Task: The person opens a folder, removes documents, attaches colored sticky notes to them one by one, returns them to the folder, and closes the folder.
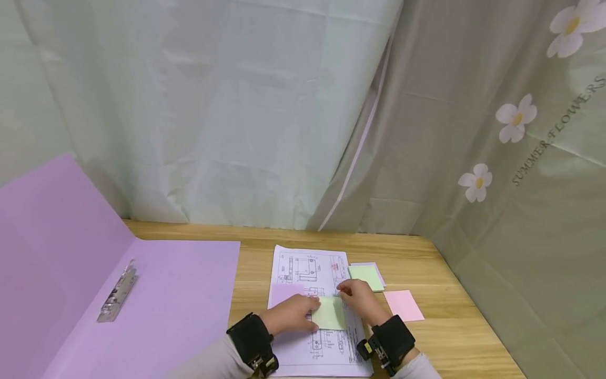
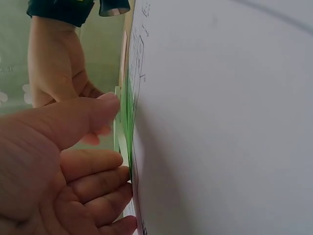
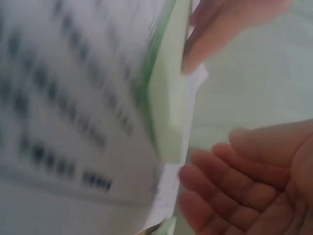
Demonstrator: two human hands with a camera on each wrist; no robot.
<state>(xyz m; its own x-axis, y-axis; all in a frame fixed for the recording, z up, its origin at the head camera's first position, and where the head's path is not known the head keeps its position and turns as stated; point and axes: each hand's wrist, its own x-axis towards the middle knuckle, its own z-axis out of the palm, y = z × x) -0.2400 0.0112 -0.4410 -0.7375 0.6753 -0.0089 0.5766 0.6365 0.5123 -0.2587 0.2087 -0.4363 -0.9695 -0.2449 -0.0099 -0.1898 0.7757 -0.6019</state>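
Note:
A light green sticky note [image 1: 329, 313] lies over the stack of printed drawing sheets [image 1: 303, 363]. My left hand [image 1: 292, 315] is at its left side, thumb at the upper corner and fingers by the lower one. In the left wrist view, the left fingers [image 2: 100, 188] reach to the paper, fairly straight, with the thumb [image 2: 105, 105] apart from them at the note's edge. My right hand [image 1: 360, 300] is beside the note's upper right corner. Seen from the right wrist, its fingers [image 3: 230, 181] are loosely bent with nothing between them, and the note [image 3: 168, 98] stands partly raised off the sheet.
A purple sticky note [image 1: 286, 292] is on the sheets' left side. Right of the stack lie a green pad [image 1: 368, 277] over a purple one and a pink pad [image 1: 404, 305]. An opened purple folder [image 1: 189, 295] with a metal clip [image 1: 117, 296] covers the left; curtains [image 1: 236, 131] hang behind.

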